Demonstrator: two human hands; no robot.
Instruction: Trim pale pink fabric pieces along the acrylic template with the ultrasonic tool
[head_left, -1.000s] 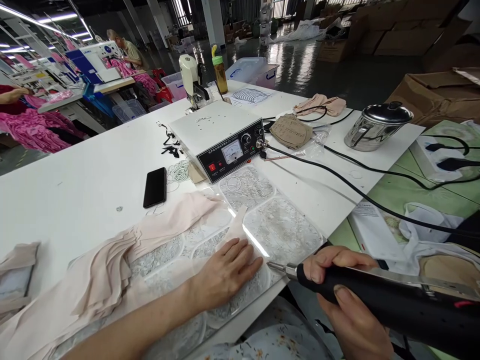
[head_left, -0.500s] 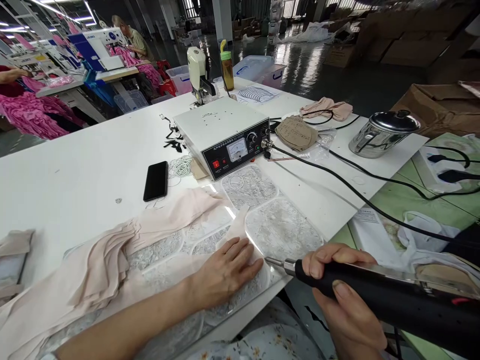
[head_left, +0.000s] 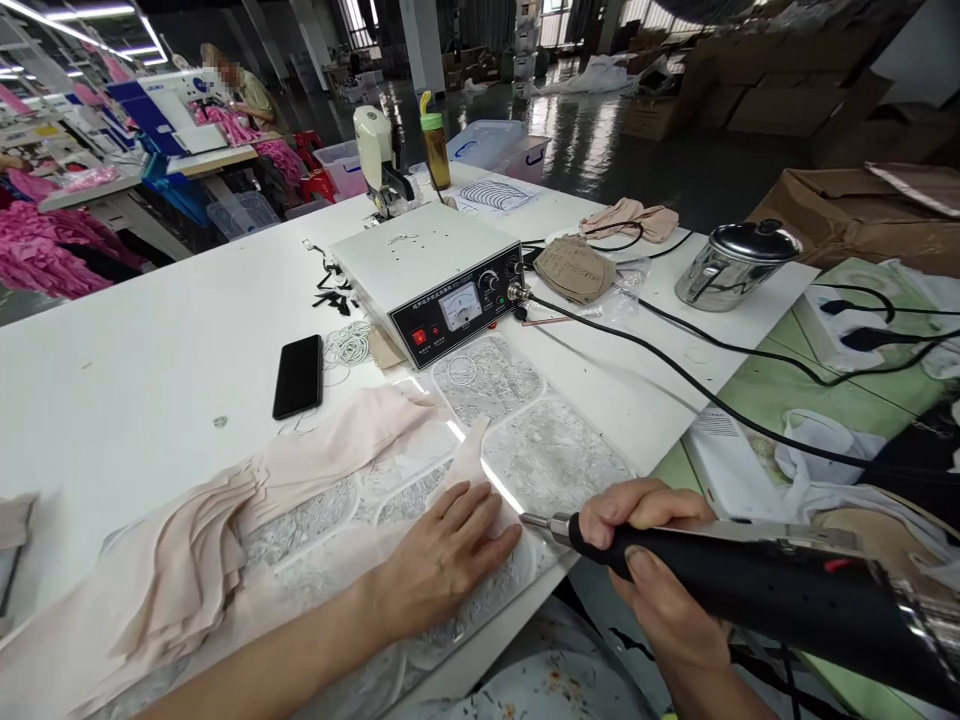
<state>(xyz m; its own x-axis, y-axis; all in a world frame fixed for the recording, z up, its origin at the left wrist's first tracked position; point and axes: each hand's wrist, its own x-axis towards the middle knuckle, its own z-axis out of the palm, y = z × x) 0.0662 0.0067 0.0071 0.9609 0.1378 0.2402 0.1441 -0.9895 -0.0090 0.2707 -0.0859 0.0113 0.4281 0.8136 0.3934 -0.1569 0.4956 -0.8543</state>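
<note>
My left hand (head_left: 442, 550) lies flat, fingers spread, pressing a pale pink fabric piece (head_left: 315, 450) onto a scratched clear cutting plate (head_left: 555, 460) at the table's near edge. My right hand (head_left: 645, 560) is wrapped round a black hand-held cutting tool (head_left: 757, 590). The tool's metal tip (head_left: 536, 522) points left and sits just right of my left fingertips. A black cable (head_left: 675, 375) runs from the tool to a white control box (head_left: 431, 275) with a meter and red switch.
A black phone (head_left: 298, 376) lies left of the control box, beside white elastic loops (head_left: 349, 345). A steel pot (head_left: 731, 265), a tan bra cup (head_left: 574, 268) and more pink fabric (head_left: 634, 217) sit at the right. A person sews pink cloth far left.
The tool's tip has crept slightly left toward my left fingertips. My left hand stays flat on the fabric. The view has shifted a little.
</note>
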